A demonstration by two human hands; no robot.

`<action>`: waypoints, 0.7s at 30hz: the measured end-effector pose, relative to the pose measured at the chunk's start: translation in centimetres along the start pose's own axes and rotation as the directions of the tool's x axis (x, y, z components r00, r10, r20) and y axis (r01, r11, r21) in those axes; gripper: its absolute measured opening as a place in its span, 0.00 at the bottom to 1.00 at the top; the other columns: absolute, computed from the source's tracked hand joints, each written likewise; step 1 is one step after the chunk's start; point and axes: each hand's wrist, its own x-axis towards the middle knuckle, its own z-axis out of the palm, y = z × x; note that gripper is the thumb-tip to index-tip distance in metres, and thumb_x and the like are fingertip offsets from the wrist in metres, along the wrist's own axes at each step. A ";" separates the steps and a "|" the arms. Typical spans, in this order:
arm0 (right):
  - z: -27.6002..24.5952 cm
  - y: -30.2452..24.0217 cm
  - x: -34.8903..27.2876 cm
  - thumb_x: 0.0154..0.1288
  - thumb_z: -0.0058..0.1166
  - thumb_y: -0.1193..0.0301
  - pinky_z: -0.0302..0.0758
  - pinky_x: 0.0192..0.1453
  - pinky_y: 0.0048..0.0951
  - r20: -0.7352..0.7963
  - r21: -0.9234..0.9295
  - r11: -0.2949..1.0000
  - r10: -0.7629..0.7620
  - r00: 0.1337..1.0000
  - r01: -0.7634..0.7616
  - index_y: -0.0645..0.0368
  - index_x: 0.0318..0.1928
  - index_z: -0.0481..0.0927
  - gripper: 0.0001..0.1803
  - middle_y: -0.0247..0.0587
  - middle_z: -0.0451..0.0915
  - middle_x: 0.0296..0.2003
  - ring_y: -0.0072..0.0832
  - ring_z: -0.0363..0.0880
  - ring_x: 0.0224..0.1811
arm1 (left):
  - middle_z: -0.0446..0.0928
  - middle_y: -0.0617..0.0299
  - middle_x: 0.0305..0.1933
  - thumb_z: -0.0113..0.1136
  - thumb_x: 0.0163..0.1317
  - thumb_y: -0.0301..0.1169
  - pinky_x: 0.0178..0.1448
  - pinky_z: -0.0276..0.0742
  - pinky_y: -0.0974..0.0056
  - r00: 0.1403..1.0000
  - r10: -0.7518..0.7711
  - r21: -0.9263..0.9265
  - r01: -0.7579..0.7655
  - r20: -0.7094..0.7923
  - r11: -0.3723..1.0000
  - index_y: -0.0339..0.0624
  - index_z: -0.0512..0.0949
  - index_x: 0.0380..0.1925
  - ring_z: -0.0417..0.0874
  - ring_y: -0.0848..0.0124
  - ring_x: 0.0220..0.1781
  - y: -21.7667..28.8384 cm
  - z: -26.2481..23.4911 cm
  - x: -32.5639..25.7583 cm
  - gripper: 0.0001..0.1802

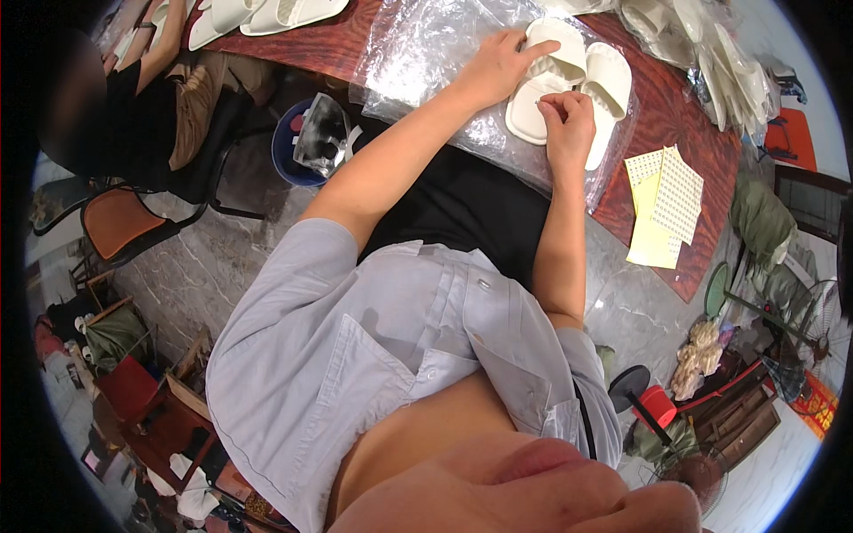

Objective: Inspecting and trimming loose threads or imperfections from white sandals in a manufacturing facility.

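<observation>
A pair of white slippers lies on clear plastic at the far side of my table. My left hand (502,69) grips the left slipper (530,120) at its strap, the thumb laid across the top. Over that slipper's insole, my right hand (569,129) is closed in a pinch, thumb and forefinger together. Whatever lies between those fingertips is too small to make out. The right slipper (609,82) sits alongside, just beyond my right hand. Under both slippers spreads a clear plastic bag (418,67).
Yellow-backed sheets of small labels (662,209) lie right of the slippers on the red-brown table (711,178). More white slippers (293,12) are at the far left; wrapped ones (711,62) pile at far right. A blue bin (286,151) stands below. Another person sits at left.
</observation>
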 end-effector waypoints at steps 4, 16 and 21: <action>0.9 0.0 0.2 0.56 0.64 0.77 0.73 0.48 0.37 -0.030 -0.069 0.996 -0.063 0.998 0.061 0.64 0.33 0.83 0.05 0.46 0.76 0.37 0.39 0.76 0.42 | 0.74 0.48 0.57 0.62 0.58 0.23 0.62 0.73 0.49 1.000 -0.011 0.011 0.011 0.004 1.000 0.66 0.71 0.65 0.75 0.49 0.59 0.2 -0.2 0.1 0.35; 2.6 -0.1 -0.2 0.58 0.60 0.77 0.69 0.47 0.45 -0.055 -0.510 0.826 -0.308 0.950 0.238 0.63 0.34 0.76 0.06 0.48 0.73 0.37 0.45 0.71 0.43 | 0.74 0.51 0.55 0.61 0.58 0.26 0.62 0.70 0.49 0.998 -0.042 0.009 0.042 0.045 0.999 0.64 0.73 0.63 0.75 0.51 0.58 0.6 -0.6 0.2 0.31; 2.0 0.8 0.2 0.60 0.60 0.77 0.69 0.47 0.45 -0.011 -0.372 0.897 -0.259 0.966 0.237 0.64 0.34 0.77 0.05 0.50 0.73 0.36 0.47 0.71 0.42 | 0.74 0.47 0.54 0.61 0.60 0.25 0.60 0.73 0.49 1.000 -0.017 0.020 0.017 0.012 1.000 0.63 0.71 0.65 0.75 0.49 0.56 0.6 -0.6 0.1 0.32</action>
